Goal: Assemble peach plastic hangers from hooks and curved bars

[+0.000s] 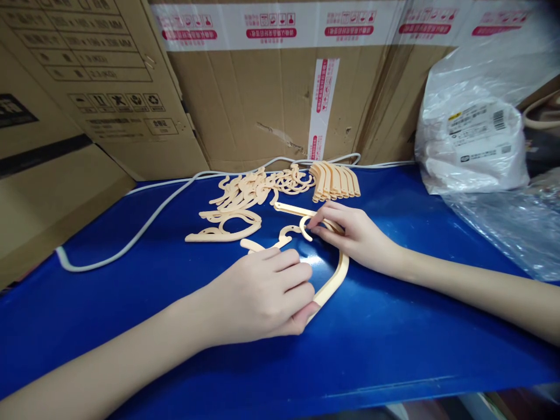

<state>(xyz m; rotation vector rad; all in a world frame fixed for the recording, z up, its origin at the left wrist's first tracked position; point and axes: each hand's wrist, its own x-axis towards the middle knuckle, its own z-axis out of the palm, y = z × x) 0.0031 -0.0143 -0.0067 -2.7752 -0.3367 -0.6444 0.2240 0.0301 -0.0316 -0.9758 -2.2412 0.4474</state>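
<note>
Cardboard boxes, printed with "KG", "MM" and handling symbols or sealed with red-and-white tape whose writing is too blurred to read, are set behind a glossy blue tabletop, a barcoded label being seen on a plastic-wrapped package at right. Over it, a curved cream strip is gripped at its near end by the left hand, and a small hook is pinched by the right hand, with loose cream parts piled beyond.

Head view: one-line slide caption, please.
Left hand and right hand grip curved cream pieces over a blue tabletop, with a loose pile and neat row of more beyond.
</note>
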